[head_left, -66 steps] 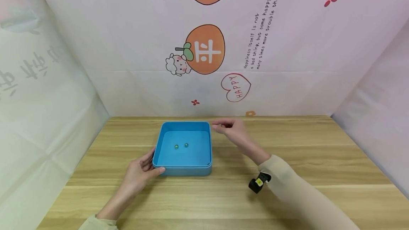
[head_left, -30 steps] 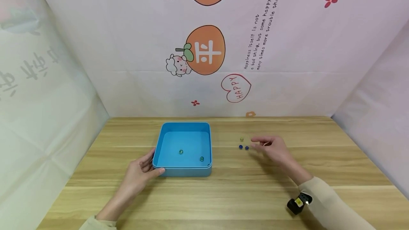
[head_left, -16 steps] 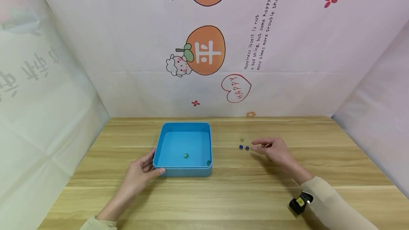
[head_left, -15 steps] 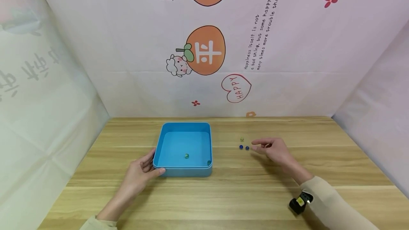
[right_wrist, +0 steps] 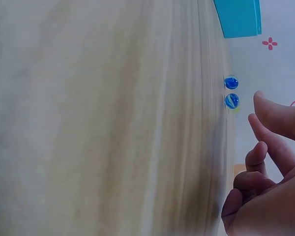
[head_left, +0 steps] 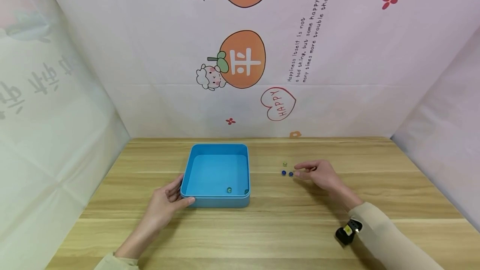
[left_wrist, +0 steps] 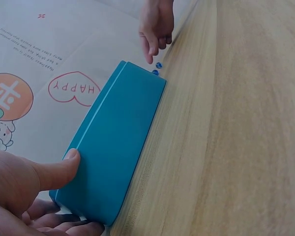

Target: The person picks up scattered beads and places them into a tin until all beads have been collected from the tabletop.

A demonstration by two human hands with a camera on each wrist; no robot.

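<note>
At the box's left front corner, my left hand (head_left: 162, 206) grips a square blue plastic box (head_left: 219, 202); the left wrist view shows the thumb on its front wall and the fingers round the side. Inside, one green glass marble (head_left: 229, 190) lies near the front wall, and another marble (head_left: 246, 191) sits in the right front corner. To the right on the table are two blue marbles (head_left: 283, 173) and a yellowish marble (head_left: 285, 164) behind them. My right hand (head_left: 318, 173) hovers just right of these, thumb and index finger apart, holding nothing.
The wooden table (head_left: 262, 236) runs back to a white printed cloth (head_left: 168, 107), with cloth also hanging on both sides. A black wrist camera (head_left: 346, 232) hangs below the right sleeve, close over the tabletop.
My right hand has moved from the box's right rim to the marbles on the table. Both marbles in the box have rolled forward and right. My left hand keeps its grip.
</note>
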